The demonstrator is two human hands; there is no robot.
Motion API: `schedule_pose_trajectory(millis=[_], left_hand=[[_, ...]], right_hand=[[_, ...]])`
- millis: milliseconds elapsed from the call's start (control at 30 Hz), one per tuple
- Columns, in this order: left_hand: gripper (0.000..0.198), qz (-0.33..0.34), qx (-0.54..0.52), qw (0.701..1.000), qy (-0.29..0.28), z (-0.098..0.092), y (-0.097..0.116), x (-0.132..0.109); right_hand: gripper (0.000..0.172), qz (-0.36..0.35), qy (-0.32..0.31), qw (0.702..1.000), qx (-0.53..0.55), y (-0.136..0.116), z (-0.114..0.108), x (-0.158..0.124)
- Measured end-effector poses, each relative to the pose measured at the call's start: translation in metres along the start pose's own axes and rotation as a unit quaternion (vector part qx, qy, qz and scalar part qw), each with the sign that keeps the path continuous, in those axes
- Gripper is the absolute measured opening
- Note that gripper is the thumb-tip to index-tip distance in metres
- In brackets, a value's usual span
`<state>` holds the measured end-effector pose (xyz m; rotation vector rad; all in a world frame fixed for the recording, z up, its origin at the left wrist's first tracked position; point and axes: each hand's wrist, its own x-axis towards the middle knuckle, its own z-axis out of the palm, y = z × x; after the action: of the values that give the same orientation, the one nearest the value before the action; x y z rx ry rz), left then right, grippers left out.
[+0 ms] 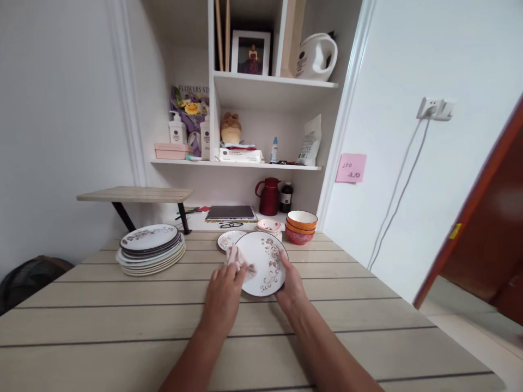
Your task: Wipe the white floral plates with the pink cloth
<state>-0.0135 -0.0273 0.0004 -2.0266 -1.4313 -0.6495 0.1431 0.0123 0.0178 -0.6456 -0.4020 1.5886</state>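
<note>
A white plate [261, 272] with a dark rim and brown floral print is tilted up above the table. My right hand [292, 280] grips its right edge, thumb on the face and fingers behind. My left hand [225, 288] is closed on a pale pink cloth [233, 256], which lies against the plate's left side. Behind the held plate, another floral plate [229, 238] rests on the table, partly covered from view. To the left stands a stack of plates [151, 256], with a matching floral one on top.
Stacked orange and red bowls [301, 228] and small pinkish dishes [268, 226] stand at the table's back right. A raised wooden stand [134, 194] overhangs the plate stack. Beyond are a red thermos jug [269, 197], a dark bottle [286, 198], a laptop [231, 212] and glasses [231, 225].
</note>
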Motion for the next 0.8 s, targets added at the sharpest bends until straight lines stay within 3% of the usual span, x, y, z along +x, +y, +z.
schedule_pose_trajectory(millis=[133, 400, 667, 800], left_hand=[[0.042, 0.044, -0.046, 0.998, 0.014, 0.006, 0.005, 0.0], [0.043, 0.058, -0.062, 0.996, 0.036, 0.002, 0.01, 0.003], [0.046, -0.124, 0.01, 0.992, 0.034, -0.003, -0.01, 0.001], [0.041, -0.102, 0.0, 0.995, 0.001, -0.005, -0.01, 0.001]], right_hand=[[0.037, 0.009, -0.015, 1.0, -0.006, -0.002, -0.001, -0.001], [0.043, 0.119, -0.072, 0.987, -0.083, 0.017, 0.003, -0.011], [0.042, 0.161, -0.075, 0.978, -0.112, 0.034, 0.009, -0.02], [0.042, 0.127, -0.032, 0.989, -0.068, 0.03, 0.006, -0.012]])
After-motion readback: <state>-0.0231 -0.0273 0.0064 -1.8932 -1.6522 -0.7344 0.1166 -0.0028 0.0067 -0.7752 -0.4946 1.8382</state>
